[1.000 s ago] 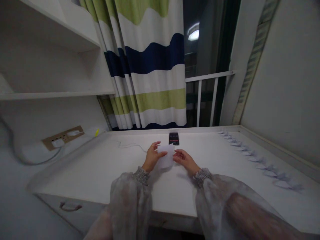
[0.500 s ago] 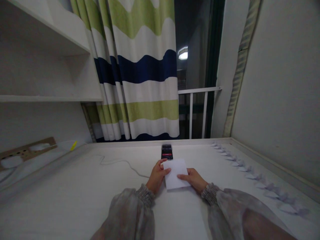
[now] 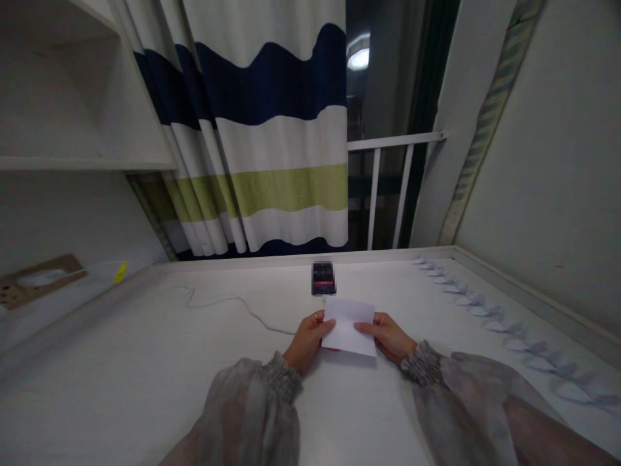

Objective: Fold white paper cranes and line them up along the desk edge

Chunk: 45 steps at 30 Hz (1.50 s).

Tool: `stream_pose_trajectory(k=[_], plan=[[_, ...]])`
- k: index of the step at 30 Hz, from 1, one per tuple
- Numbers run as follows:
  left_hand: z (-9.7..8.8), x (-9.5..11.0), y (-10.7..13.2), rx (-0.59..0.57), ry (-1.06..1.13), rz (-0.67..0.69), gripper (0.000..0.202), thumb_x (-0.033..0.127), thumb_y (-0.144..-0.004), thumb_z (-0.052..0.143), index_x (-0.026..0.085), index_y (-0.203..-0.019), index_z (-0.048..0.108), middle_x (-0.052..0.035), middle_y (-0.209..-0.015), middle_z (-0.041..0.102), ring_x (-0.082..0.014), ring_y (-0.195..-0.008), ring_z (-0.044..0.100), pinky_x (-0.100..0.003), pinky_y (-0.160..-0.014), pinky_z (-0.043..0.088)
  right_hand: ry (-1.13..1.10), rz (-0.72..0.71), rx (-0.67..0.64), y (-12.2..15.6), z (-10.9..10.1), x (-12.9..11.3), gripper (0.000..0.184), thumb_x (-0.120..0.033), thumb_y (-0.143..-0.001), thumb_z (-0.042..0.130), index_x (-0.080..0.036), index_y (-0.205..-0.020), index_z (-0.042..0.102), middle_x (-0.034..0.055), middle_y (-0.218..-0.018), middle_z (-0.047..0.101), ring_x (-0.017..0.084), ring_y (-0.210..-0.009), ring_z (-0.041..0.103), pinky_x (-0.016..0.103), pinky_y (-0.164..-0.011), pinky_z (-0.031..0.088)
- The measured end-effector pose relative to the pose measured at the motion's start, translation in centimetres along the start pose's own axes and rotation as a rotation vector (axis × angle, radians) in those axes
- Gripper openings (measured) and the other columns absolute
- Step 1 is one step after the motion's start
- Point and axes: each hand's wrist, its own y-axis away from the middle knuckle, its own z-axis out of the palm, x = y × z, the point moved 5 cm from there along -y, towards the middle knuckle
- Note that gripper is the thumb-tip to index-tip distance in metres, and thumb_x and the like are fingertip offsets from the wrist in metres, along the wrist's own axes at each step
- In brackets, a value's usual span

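Note:
A white sheet of paper [image 3: 348, 330], roughly square, is held above the white tabletop [image 3: 218, 388] between both hands. My left hand [image 3: 306, 338] grips its left edge, thumb on top and the other fingers mostly hidden beneath; a ring shows on one finger. At the right edge, my right hand [image 3: 389, 335] pinches the sheet the same way, thumb on the upper face. Just beyond the paper lies a dark phone [image 3: 323, 278] with a lit, blurred screen.
Several folded white paper pieces [image 3: 495, 320] line the right side of the table. A thin white cable [image 3: 237, 299] runs from the left toward my left hand. At far left are a brown board with sockets [image 3: 43, 279] and a yellow tag [image 3: 121, 272]. A striped curtain [image 3: 291, 188] hangs behind.
The paper has turned slightly and now looks wider and tilted. My right hand has moved a little right with its edge. The camera view has tipped downward.

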Motion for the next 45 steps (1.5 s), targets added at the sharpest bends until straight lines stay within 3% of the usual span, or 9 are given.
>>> stream_pose_trajectory(k=[8,13,17,24,27,30,35,41,45], plan=[[-0.3,0.7,0.3,0.084,0.046,-0.020,0.018,0.023,-0.062,0.058,0.013,-0.077,0.060,-0.0015,-0.064,0.053,-0.0104,-0.055,0.051,-0.022,-0.045,0.048,-0.019,0.024,0.003,0.6,0.4,0.0,0.024,-0.027,-0.055,0.068,-0.018,-0.077,0.068,0.0007,-0.064,0.064,0.011,-0.047,0.053,0.025,-0.043,0.045],[0.2,0.5,0.5,0.008,0.131,-0.079,0.042,0.042,-0.069,0.051,0.018,-0.104,0.049,-0.0035,-0.074,0.056,-0.0148,-0.062,0.057,-0.026,-0.046,0.050,0.286,-0.183,-0.010,0.9,0.3,-1.1,0.019,-0.020,-0.061,0.057,-0.019,-0.076,0.069,0.0015,-0.069,0.063,0.010,-0.053,0.053,0.024,-0.049,0.042],[-0.2,0.1,0.2,0.056,-0.045,-0.062,0.053,0.032,-0.059,0.067,0.016,-0.104,0.043,-0.0003,-0.067,0.056,-0.0116,-0.053,0.055,-0.021,-0.041,0.047,0.479,-0.287,-0.053,1.0,0.3,-1.6,0.019,-0.018,-0.064,0.053,-0.019,-0.073,0.069,0.0035,-0.081,0.062,0.013,-0.067,0.055,0.025,-0.056,0.041],[-0.9,0.4,-0.2,0.160,-0.154,0.081,0.054,0.027,-0.058,0.068,0.016,-0.102,0.039,-0.0012,-0.071,0.060,-0.0104,-0.055,0.057,-0.021,-0.048,0.046,0.091,-0.224,-0.073,0.6,-0.4,-1.6,0.042,-0.032,-0.063,0.058,-0.021,-0.104,0.059,0.0052,-0.102,0.061,0.019,-0.092,0.054,0.033,-0.081,0.040],[-0.1,-0.2,-0.2,0.039,-0.219,0.065,0.054,0.027,-0.058,0.068,0.017,-0.103,0.039,0.0014,-0.067,0.058,-0.0103,-0.053,0.055,-0.022,-0.047,0.046,0.235,-0.133,0.018,0.2,-0.8,-1.2,0.038,-0.041,-0.065,0.058,-0.016,-0.093,0.063,0.0057,-0.086,0.065,0.017,-0.076,0.057,0.030,-0.070,0.042],[0.6,-0.6,-0.1,-0.027,-0.258,0.066,0.055,0.025,-0.059,0.067,0.017,-0.105,0.038,0.0038,-0.062,0.056,-0.0097,-0.052,0.054,-0.022,-0.049,0.046,0.428,-0.021,-0.039,0.0,-0.4,-0.4,0.034,-0.041,-0.058,0.066,-0.012,-0.076,0.065,0.0018,-0.065,0.063,0.012,-0.057,0.053,0.024,-0.054,0.038],[0.6,0.1,0.1,0.044,-0.153,0.146,0.066,0.017,-0.052,0.071,0.018,-0.106,0.034,0.0028,-0.068,0.058,-0.0096,-0.059,0.057,-0.021,-0.058,0.044,0.329,-0.009,0.052,0.4,-0.2,-0.2,0.033,-0.042,-0.053,0.069,-0.013,-0.062,0.057,-0.0037,-0.051,0.055,0.006,-0.044,0.044,0.020,-0.043,0.029],[0.2,0.9,0.4,0.187,-0.110,0.200,0.062,0.016,-0.052,0.071,0.017,-0.104,0.038,0.0035,-0.065,0.059,-0.0066,-0.050,0.053,-0.019,-0.053,0.042,0.201,-0.052,0.111,1.1,0.6,-0.9,0.034,-0.042,-0.053,0.069,-0.013,-0.064,0.055,-0.0046,-0.052,0.055,0.005,-0.044,0.044,0.019,-0.044,0.030],[0.3,1.0,0.6,0.191,-0.085,0.210,0.061,0.015,-0.051,0.071,0.016,-0.103,0.039,0.0032,-0.064,0.060,-0.0065,-0.052,0.054,-0.018,-0.055,0.042,0.187,-0.034,0.131,1.1,0.7,-0.9,0.034,-0.040,-0.051,0.070,-0.013,-0.065,0.056,-0.0037,-0.054,0.057,0.006,-0.045,0.045,0.020,-0.045,0.031]])
